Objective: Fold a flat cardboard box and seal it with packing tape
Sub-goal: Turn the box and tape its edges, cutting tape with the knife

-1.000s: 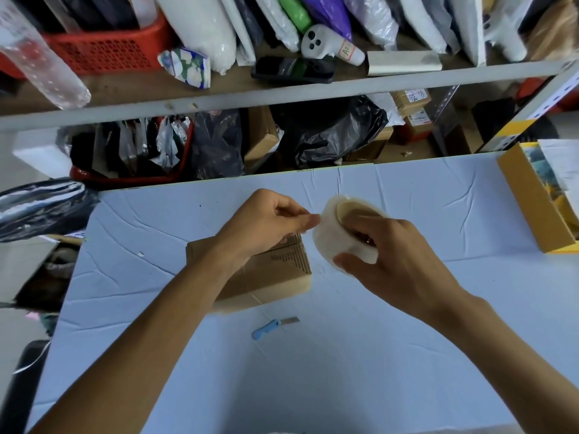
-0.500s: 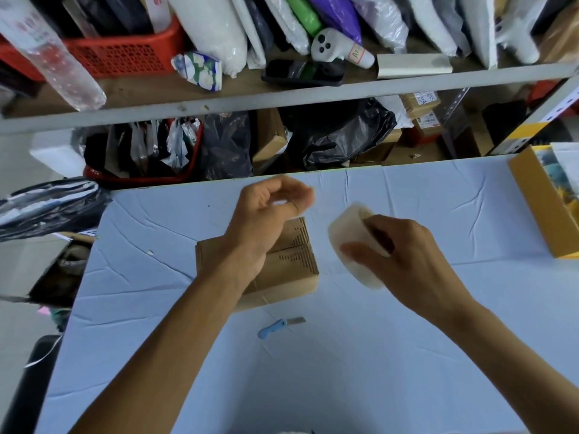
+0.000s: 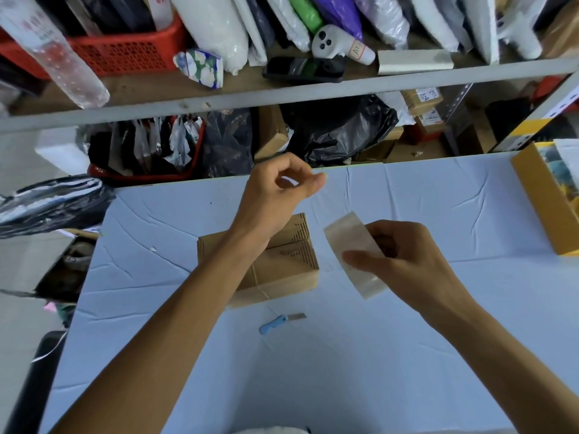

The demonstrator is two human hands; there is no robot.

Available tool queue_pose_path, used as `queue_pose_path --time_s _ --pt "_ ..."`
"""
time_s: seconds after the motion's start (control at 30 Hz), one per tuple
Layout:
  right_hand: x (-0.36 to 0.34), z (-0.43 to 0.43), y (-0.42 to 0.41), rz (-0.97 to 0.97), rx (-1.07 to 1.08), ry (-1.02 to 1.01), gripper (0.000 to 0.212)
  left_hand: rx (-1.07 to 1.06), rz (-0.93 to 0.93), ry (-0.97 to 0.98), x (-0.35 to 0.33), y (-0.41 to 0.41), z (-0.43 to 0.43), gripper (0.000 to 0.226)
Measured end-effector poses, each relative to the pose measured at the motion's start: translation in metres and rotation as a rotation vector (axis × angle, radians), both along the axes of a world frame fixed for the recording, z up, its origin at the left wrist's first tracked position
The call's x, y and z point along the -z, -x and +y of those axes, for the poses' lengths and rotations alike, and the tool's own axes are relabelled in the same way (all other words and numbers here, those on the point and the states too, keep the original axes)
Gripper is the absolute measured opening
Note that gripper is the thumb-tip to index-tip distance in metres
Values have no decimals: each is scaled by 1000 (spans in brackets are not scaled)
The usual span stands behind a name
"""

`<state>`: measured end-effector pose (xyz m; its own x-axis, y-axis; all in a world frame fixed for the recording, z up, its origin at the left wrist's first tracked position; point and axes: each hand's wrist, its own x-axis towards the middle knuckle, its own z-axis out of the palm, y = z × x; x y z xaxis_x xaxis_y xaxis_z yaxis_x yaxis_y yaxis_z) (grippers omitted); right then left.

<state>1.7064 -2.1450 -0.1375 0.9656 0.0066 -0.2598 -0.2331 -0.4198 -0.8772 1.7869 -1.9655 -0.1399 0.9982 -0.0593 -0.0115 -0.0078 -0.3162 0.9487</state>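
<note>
A small folded brown cardboard box (image 3: 282,270) lies on the light blue table (image 3: 313,377), its top flaps closed. My left hand (image 3: 275,195) is raised above the box's far side, thumb and forefinger pinched together on the end of the tape; the clear strip itself barely shows. To the right of the box, my right hand (image 3: 404,258) grips a roll of clear packing tape (image 3: 351,245), held edge-on and tilted above the table. My left forearm crosses over the box and hides part of its top.
A small blue-handled knife (image 3: 279,322) lies on the table just in front of the box. An open yellow box (image 3: 539,195) stands at the right edge. A cluttered metal shelf (image 3: 282,92) runs behind the table. Black plastic bags (image 3: 47,202) hang off the left side.
My left hand has moved up and away from the roll with its fingers still pinched. My right hand has turned the roll edge-on and lowered it to the right of the box.
</note>
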Motion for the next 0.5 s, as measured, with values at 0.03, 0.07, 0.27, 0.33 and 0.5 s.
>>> queue_pose_path --time_s 0.03,0.07,0.27,0.33,0.5 --pt "1 0 1 20 1 -15 9 -10 -1 -13 1 -1 -1 15" --pt "3 -1 2 43 3 -23 9 -18 4 -32 3 -1 -2 14" --pt "12 -3 9 72 -17 -40 13 27 100 5 9 -2 0 13" --pt "11 -4 9 56 -53 -50 15 58 99 -26 9 -6 3 13" --pt "12 -11 2 65 -111 -76 26 96 131 -42 13 -16 10 12"
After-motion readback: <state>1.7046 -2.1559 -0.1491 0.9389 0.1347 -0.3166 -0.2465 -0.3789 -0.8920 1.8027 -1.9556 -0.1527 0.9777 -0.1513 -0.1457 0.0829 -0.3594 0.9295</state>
